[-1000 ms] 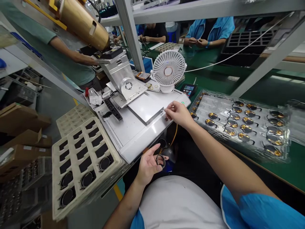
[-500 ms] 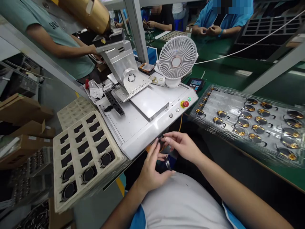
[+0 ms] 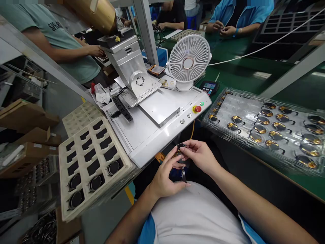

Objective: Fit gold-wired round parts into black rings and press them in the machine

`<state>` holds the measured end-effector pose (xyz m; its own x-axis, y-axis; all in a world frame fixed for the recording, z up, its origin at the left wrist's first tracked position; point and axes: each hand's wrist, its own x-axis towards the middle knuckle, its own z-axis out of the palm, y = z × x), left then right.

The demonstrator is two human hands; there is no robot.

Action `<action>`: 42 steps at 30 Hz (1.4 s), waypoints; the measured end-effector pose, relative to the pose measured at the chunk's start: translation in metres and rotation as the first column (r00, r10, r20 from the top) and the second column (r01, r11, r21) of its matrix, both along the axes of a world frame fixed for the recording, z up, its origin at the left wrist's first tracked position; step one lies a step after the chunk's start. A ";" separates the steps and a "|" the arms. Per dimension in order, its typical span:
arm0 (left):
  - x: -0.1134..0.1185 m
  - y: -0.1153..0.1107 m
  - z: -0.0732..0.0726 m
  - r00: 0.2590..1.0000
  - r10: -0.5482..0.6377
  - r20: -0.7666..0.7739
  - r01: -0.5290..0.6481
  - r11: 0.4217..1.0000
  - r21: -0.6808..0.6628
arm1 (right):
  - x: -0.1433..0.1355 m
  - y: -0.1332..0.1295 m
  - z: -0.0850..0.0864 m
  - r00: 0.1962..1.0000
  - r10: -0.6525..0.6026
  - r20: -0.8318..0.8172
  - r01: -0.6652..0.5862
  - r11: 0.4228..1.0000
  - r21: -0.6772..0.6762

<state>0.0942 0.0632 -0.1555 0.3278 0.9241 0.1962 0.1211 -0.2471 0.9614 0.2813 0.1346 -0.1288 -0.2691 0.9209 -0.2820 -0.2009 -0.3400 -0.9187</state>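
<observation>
My left hand (image 3: 165, 179) holds a dark ring-like part (image 3: 183, 174) on edge between thumb and fingers, above my lap. Its upper fingertips reach up to a small round black part (image 3: 181, 147). That round part is pinched by my right hand (image 3: 200, 154), whose fingers are bent around its right side. Both hands are close together in front of the machine's front edge. Left of them, a cream tray (image 3: 83, 162) holds several round black parts in its lower pockets. On the right, a clear plastic tray (image 3: 243, 135) carries several round parts with gold film and short black tails.
A metal machine (image 3: 152, 135) with a red button (image 3: 197, 108) stands ahead, with a white fan (image 3: 189, 61) on it. A grey post (image 3: 146, 34) rises behind. Persons work at the far left (image 3: 58, 51) and across the green table (image 3: 236, 20). Cardboard boxes lie at left.
The round black part has come up into clearer view between my fingertips, turned more face up. Both hands have shifted slightly right. The view has shifted a little.
</observation>
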 end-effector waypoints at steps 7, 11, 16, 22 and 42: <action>-0.007 0.004 0.006 0.950 -0.007 -0.312 0.037 0.995 0.090 | 0.005 0.003 0.000 0.994 0.084 -0.070 -0.089 0.994 -0.062; -0.009 0.006 0.008 0.962 -0.029 -0.271 0.045 0.998 0.052 | 0.004 0.001 -0.003 0.992 0.053 -0.118 -0.067 0.991 -0.118; -0.007 0.003 0.000 0.986 0.123 0.111 -0.120 0.992 -0.034 | 0.002 -0.003 -0.001 0.987 0.057 -0.153 -0.084 0.980 -0.179; -0.004 0.006 -0.018 0.797 0.350 0.492 -0.280 0.936 -0.214 | -0.008 -0.015 0.013 0.980 0.141 -0.140 -0.169 0.963 -0.210; -0.006 0.007 -0.030 0.811 0.277 0.515 -0.286 0.956 -0.065 | -0.041 -0.039 0.026 0.994 0.088 -0.060 -0.092 0.994 -0.054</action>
